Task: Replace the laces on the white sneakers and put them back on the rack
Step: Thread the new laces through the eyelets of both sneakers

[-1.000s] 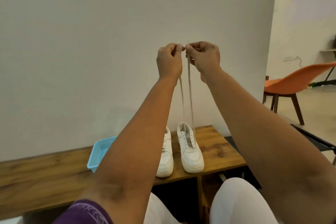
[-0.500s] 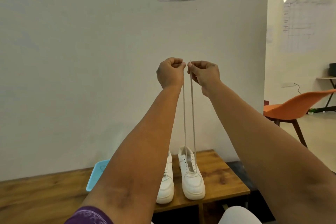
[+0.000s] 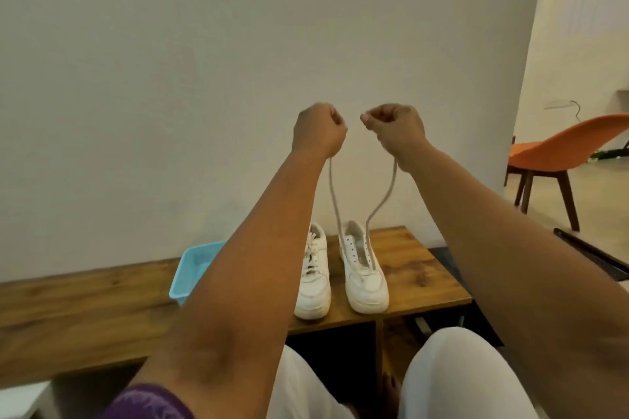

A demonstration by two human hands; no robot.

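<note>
Wooden rack (image 3: 408, 269) against a pale wall, two white sneakers on top.
Left hand (image 3: 318, 133) and right hand (image 3: 396, 129), raised and slightly apart, each grip one end of the lace (image 3: 335, 204); both strands drop to the right sneaker (image 3: 362, 272) below them. Left sneaker (image 3: 315, 279), laced, stands just beside it, with a blue basket (image 3: 190, 269) further left.

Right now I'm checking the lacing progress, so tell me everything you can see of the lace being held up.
The lace is a pale, off-white cord, thin and soft-looking. Its two ends rise from the right-hand white sneaker on the wooden rack, threaded only through eyelets near the toe. The left hand grips one end, the right hand pinches the other. The left strand runs nearly straight; the right one curves slackly.
</note>
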